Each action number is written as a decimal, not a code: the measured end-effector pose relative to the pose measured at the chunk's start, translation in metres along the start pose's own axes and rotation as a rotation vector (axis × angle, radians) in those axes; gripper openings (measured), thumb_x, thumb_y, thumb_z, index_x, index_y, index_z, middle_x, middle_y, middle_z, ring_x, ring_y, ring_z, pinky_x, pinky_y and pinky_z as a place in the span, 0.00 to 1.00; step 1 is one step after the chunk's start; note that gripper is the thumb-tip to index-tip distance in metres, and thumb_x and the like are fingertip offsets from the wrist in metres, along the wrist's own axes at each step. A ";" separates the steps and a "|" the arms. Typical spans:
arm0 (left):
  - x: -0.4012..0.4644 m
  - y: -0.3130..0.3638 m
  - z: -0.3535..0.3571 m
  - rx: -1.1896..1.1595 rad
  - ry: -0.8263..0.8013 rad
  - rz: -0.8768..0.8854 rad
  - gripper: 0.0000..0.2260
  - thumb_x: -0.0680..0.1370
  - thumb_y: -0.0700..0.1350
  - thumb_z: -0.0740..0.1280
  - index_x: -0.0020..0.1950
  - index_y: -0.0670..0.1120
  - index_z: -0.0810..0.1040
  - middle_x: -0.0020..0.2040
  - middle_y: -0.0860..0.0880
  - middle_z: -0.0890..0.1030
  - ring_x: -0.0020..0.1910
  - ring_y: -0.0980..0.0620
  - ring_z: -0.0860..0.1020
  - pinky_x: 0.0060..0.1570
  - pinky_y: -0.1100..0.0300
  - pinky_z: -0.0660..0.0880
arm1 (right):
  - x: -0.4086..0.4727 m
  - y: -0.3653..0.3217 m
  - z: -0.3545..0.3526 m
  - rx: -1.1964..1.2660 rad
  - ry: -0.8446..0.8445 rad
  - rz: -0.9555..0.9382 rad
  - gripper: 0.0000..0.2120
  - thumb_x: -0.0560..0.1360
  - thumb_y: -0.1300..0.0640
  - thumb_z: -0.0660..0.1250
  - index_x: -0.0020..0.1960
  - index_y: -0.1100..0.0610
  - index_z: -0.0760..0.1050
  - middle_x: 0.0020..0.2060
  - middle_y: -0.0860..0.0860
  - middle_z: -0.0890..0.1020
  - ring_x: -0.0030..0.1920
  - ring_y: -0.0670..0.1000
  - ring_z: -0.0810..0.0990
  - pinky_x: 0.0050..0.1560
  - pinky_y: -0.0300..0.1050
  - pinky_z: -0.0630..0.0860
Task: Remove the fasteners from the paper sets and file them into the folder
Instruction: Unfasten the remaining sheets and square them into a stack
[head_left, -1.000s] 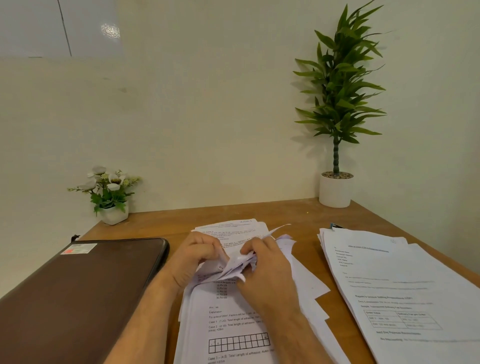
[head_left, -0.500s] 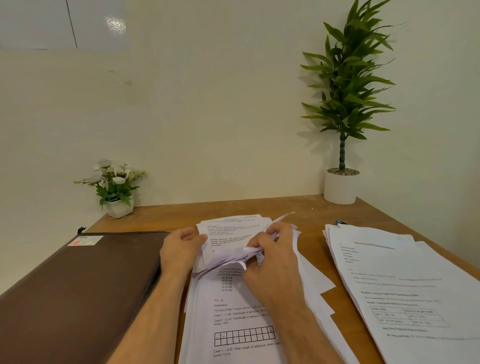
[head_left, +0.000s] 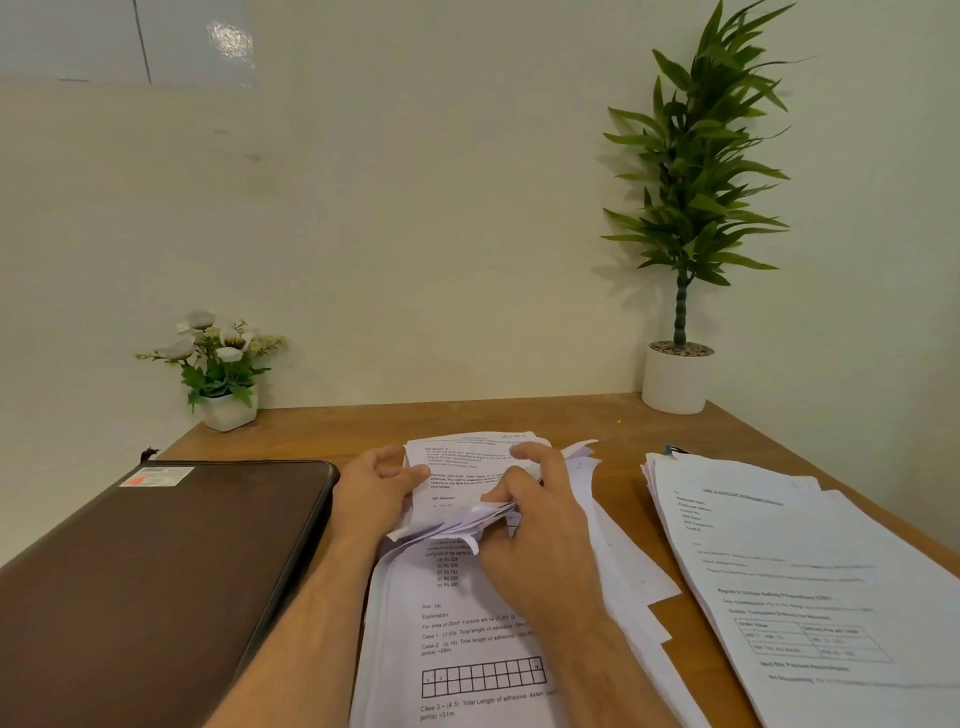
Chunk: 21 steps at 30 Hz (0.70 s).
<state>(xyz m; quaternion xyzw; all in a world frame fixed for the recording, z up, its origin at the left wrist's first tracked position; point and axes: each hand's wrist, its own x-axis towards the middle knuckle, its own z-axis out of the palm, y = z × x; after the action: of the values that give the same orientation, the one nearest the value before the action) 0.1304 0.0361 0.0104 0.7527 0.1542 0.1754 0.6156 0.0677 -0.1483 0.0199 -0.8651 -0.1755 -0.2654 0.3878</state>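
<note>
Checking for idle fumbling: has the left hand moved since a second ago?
Yes. The left hand has slid left across the white printed paper set, toward the closed brown leather folder.

Cream wall (head_left: 415, 234); wooden desk (head_left: 618, 426); two potted plants (head_left: 691, 208).

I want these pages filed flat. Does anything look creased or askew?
Yes. The middle paper set is crumpled where both hands grip its folded-back pages, and loose sheets fan out crookedly from its right side.

Fastener on the paper set (head_left: 467, 499) hidden under folded pages; right stack (head_left: 810, 597) text blurred, cut off.
</note>
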 end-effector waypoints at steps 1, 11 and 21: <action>0.001 0.000 0.000 0.017 -0.017 0.006 0.23 0.74 0.41 0.76 0.69 0.44 0.75 0.47 0.49 0.84 0.43 0.50 0.84 0.41 0.56 0.80 | 0.000 0.001 0.001 -0.006 0.004 -0.013 0.11 0.72 0.54 0.74 0.41 0.47 0.71 0.65 0.41 0.68 0.51 0.44 0.76 0.46 0.31 0.75; -0.007 0.005 -0.005 0.087 0.040 -0.008 0.07 0.78 0.44 0.68 0.42 0.47 0.82 0.41 0.50 0.84 0.42 0.50 0.82 0.37 0.56 0.75 | 0.001 0.014 0.011 0.009 0.068 -0.092 0.11 0.71 0.58 0.74 0.41 0.49 0.72 0.43 0.39 0.72 0.45 0.41 0.73 0.42 0.29 0.72; -0.012 0.009 -0.008 0.067 0.151 0.192 0.13 0.79 0.43 0.71 0.63 0.48 0.79 0.49 0.54 0.81 0.40 0.65 0.77 0.33 0.69 0.70 | -0.003 0.009 0.010 0.054 0.021 -0.111 0.11 0.72 0.61 0.71 0.44 0.47 0.72 0.46 0.38 0.73 0.51 0.42 0.74 0.50 0.31 0.73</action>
<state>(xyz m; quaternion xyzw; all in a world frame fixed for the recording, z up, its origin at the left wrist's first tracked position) 0.1158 0.0357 0.0202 0.7688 0.1333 0.2843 0.5572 0.0735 -0.1468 0.0077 -0.8404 -0.2263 -0.2907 0.3974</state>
